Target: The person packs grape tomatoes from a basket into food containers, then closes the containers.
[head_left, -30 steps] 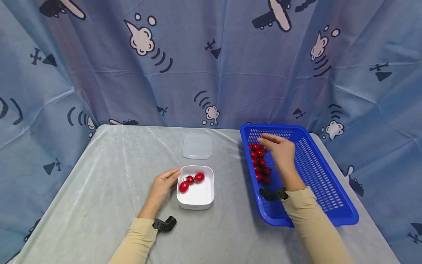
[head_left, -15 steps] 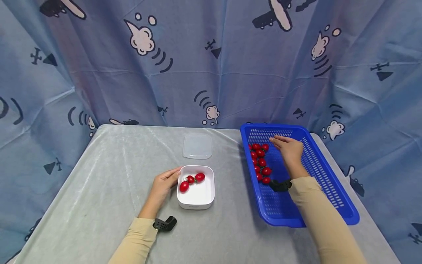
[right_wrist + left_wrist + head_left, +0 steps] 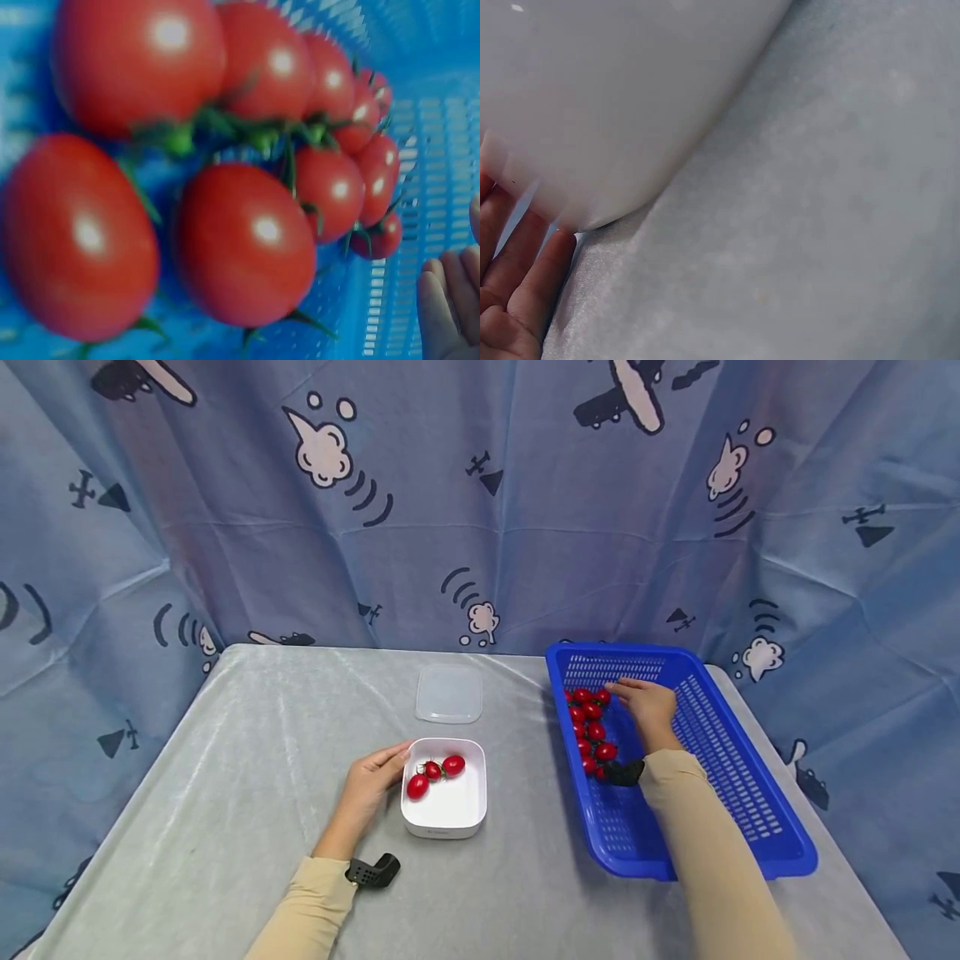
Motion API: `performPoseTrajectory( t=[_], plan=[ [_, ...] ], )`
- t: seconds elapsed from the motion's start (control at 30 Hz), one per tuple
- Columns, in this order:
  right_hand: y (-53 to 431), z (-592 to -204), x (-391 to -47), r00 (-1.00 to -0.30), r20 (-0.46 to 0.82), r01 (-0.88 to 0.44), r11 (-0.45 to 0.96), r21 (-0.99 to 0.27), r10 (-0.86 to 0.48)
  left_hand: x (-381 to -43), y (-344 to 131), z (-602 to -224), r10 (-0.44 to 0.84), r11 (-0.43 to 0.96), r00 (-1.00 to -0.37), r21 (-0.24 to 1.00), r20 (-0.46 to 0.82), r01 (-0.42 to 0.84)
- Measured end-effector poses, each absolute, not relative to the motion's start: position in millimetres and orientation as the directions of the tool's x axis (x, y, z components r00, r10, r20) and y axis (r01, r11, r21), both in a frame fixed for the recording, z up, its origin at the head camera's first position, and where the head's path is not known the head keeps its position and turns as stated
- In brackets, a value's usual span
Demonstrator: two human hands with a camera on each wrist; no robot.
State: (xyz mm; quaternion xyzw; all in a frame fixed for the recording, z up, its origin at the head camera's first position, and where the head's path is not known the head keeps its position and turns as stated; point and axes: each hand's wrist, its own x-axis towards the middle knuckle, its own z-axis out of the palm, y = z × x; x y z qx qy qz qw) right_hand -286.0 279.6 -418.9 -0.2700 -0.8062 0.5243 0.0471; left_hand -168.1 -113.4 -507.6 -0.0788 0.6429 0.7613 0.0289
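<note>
A white square box [image 3: 461,810] with 3 red cherry tomatoes [image 3: 417,787] in it stands on the table. My left hand [image 3: 369,782] touches the box's left wall near the far corner. In the left wrist view its fingers [image 3: 544,281] lie fairly straight against the white wall. My right hand [image 3: 647,706] is inside the blue basket [image 3: 757,777], just right of the far end of a row of cherry tomatoes [image 3: 596,732] with green stems. In the right wrist view its fingers [image 3: 442,307] are extended, apart from the tomatoes, holding nothing.
A clear flat lid [image 3: 450,693] lies on the light-covered table [image 3: 247,760] behind the white box. The basket's raised rim surrounds the right hand. A patterned blue curtain [image 3: 420,527] hangs behind the table's far edge.
My right hand first moved right within the basket, then came back left and slightly nearer, close to the far tomatoes. The left hand and the white box have stayed put.
</note>
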Motion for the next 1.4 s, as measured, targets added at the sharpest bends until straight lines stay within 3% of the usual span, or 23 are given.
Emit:
performPoseTrajectory(
  t=[0.13,0.33,0.73,1.0,1.17,1.4],
  plan=[
    [279,-424,-292,-0.856,-0.143,0.384,0.426,-0.819,0.497,-168,-114,-508,-0.061,-0.187,-0.986,0.972,-0.158,-0.144],
    [279,-430,-295,-0.821,-0.145,0.412,0.398,-0.819,0.552,-168,-113,-508,-0.051,-0.182,-0.986,0.972,-0.159,-0.148],
    [280,-445,-300,-0.836,-0.206,0.451,0.421,-0.787,0.509,-168,-113,-509,-0.057,-0.171,-0.987,0.975,-0.151,-0.14],
    [280,-447,-302,-0.837,-0.271,0.452,0.321,-0.832,0.475,-168,-113,-509,-0.059,-0.189,-0.986,0.971,-0.159,-0.145],
    [278,-432,-302,-0.828,-0.298,0.425,0.187,-0.886,0.474,-167,-113,-508,-0.052,-0.178,-0.985,0.972,-0.162,-0.151],
    [260,-390,-297,-0.9,-0.267,0.325,0.122,-0.938,0.344,-167,-113,-505,-0.061,-0.171,-0.987,0.976,-0.15,-0.138]
  ],
)
